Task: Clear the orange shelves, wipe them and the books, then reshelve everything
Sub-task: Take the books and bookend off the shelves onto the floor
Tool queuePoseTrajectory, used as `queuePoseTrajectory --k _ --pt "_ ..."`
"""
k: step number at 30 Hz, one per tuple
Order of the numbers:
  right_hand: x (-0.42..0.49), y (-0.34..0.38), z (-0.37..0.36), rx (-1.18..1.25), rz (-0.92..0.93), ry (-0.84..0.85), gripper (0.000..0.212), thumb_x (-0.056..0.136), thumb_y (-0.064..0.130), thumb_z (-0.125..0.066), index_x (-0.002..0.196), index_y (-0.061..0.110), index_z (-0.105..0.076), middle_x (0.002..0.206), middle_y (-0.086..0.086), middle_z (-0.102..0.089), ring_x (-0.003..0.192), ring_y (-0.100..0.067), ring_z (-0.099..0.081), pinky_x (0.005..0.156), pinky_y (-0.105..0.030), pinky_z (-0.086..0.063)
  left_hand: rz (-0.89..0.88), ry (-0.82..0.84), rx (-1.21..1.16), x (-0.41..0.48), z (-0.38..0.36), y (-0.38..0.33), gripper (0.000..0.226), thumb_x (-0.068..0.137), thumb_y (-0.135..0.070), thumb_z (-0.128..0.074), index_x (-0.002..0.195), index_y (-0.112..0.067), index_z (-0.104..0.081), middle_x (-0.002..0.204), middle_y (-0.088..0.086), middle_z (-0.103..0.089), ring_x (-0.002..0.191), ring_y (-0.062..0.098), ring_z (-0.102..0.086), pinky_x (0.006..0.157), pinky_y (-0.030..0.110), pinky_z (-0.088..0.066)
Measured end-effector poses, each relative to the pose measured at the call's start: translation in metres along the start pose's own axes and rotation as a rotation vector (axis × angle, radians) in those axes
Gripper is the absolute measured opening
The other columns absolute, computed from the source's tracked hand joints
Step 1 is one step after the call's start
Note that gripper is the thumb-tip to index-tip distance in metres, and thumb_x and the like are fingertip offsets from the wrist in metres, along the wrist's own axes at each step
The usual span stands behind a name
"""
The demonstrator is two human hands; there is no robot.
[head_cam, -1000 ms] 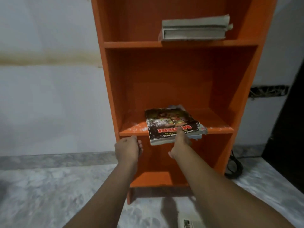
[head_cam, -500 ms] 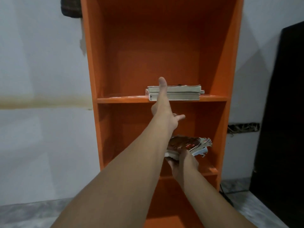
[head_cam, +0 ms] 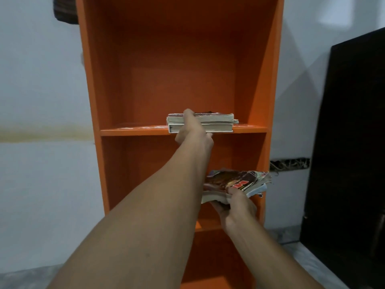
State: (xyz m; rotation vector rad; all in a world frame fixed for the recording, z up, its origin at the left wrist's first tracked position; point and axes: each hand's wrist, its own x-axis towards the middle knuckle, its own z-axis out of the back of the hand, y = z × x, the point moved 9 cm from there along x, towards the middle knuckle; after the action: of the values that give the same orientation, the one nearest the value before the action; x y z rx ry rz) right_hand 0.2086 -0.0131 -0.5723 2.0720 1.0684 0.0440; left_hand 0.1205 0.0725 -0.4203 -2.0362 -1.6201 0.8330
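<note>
White plastered wall (head_cam: 41, 80) backs a tall orange wooden shelf unit (head_cam: 108, 80) on my feed. The left hand (head_cam: 193, 130) has its thumb on top of a stack of two pale-edged paperback books (head_cam: 216, 123) and its fingers curled under the front edge, gripping it. The stack lies flat at the front of the upper shelf board.

Lower down, the right hand (head_cam: 235, 205) pinches a tattered book with a dark red cover (head_cam: 233, 182), thumb on the cover and fingers beneath. It is held in the air in front of the middle compartment. My left forearm hides its near end, and I cannot read the red lettering.

I count three books. I can make out two shelf boards, the lower one mostly behind my arms. A black panel (head_cam: 350, 142) is cut off at the right.
</note>
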Motion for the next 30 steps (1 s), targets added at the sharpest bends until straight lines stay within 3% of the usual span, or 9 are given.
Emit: queuePoseTrajectory --k 4,8,12,14,16,20,25,28,30 --pt "-0.021 0.004 0.017 0.012 0.040 -0.017 0.024 0.090 0.000 -0.061 0.113 0.001 -0.053 0.091 -0.021 -0.060 0.071 -0.032 -0.066 0.062 -0.044 -0.058 -0.008 -0.013 0.007 -0.013 0.011 0.002 0.033 0.084 -0.026 -0.070 0.099 -0.008 -0.046 0.083 0.006 -0.048 0.067 0.020 -0.050 0.083 0.043 -0.058" --pt "-0.047 0.006 0.033 0.047 0.048 -0.013 0.013 0.090 -0.002 -0.059 0.101 0.001 -0.053 0.095 -0.018 -0.057 0.078 -0.030 -0.063 0.058 -0.041 -0.054 -0.001 0.033 -0.041 -0.029 0.024 0.003 0.029 0.084 -0.023 -0.071 0.091 -0.009 -0.046 0.083 0.006 -0.053 0.067 0.020 -0.056 0.083 0.045 -0.059" --pt "-0.063 0.009 0.047 0.094 0.045 0.018 0.012 0.090 -0.006 -0.058 0.096 0.002 -0.052 0.093 -0.019 -0.057 0.080 -0.031 -0.062 0.073 -0.052 -0.056 -0.012 0.039 -0.070 -0.052 0.037 0.013 0.028 0.085 -0.018 -0.070 0.078 -0.010 -0.044 0.083 0.007 -0.055 0.067 0.019 -0.057 0.084 0.045 -0.059" --pt "-0.067 0.008 0.055 0.090 0.035 0.030 0.013 0.089 -0.005 -0.059 0.098 0.002 -0.053 0.093 -0.018 -0.057 0.079 -0.030 -0.063 0.063 -0.047 -0.056 -0.023 0.055 -0.087 -0.065 0.041 0.020 0.027 0.084 -0.016 -0.070 0.077 -0.010 -0.045 0.084 0.008 -0.057 0.068 0.019 -0.058 0.082 0.045 -0.059" --pt "-0.068 0.004 0.067 0.081 0.033 0.020 0.018 0.088 -0.003 -0.062 0.103 0.002 -0.054 0.096 -0.018 -0.060 0.081 -0.029 -0.065 0.054 -0.041 -0.055 -0.048 0.072 -0.112 -0.076 0.050 0.027 0.023 0.083 -0.014 -0.071 0.080 -0.009 -0.049 0.084 0.009 -0.060 0.070 0.019 -0.061 0.081 0.046 -0.060" --pt "-0.072 0.000 0.095 0.085 0.029 0.040 0.025 0.087 -0.004 -0.063 0.110 0.003 -0.054 0.102 -0.017 -0.060 0.086 -0.030 -0.065 0.062 -0.044 -0.057 -0.130 0.109 -0.125 -0.099 0.074 0.040 0.021 0.081 -0.012 -0.072 0.086 -0.007 -0.052 0.089 0.011 -0.064 0.079 0.023 -0.065 0.079 0.048 -0.058" --pt "-0.090 0.000 0.148 0.103 0.011 0.087 0.012 0.089 -0.002 -0.061 0.091 0.005 -0.051 0.093 -0.015 -0.058 0.080 -0.027 -0.064 0.077 -0.049 -0.058 -0.211 0.184 -0.176 -0.134 0.102 0.056 0.026 0.080 -0.011 -0.073 0.096 -0.006 -0.054 0.100 0.017 -0.068 0.092 0.031 -0.068 0.080 0.052 -0.058" --pt "-0.100 0.001 0.185 0.110 -0.016 0.076 0.012 0.090 -0.002 -0.059 0.087 0.006 -0.051 0.089 -0.014 -0.059 0.078 -0.026 -0.063 0.076 -0.047 -0.058 -0.213 0.114 -0.194 -0.151 0.132 0.074 0.034 0.079 -0.014 -0.074 0.106 -0.006 -0.055 0.102 0.017 -0.069 0.092 0.032 -0.069 0.078 0.051 -0.059" --pt "-0.105 0.004 0.205 0.114 -0.035 0.066 0.012 0.089 -0.003 -0.058 0.088 0.007 -0.052 0.089 -0.013 -0.060 0.076 -0.026 -0.064 0.067 -0.044 -0.058 -0.203 0.069 -0.146 -0.160 0.156 0.089 0.034 0.077 -0.013 -0.074 0.106 -0.007 -0.058 0.101 0.016 -0.070 0.091 0.031 -0.070 0.081 0.050 -0.059"
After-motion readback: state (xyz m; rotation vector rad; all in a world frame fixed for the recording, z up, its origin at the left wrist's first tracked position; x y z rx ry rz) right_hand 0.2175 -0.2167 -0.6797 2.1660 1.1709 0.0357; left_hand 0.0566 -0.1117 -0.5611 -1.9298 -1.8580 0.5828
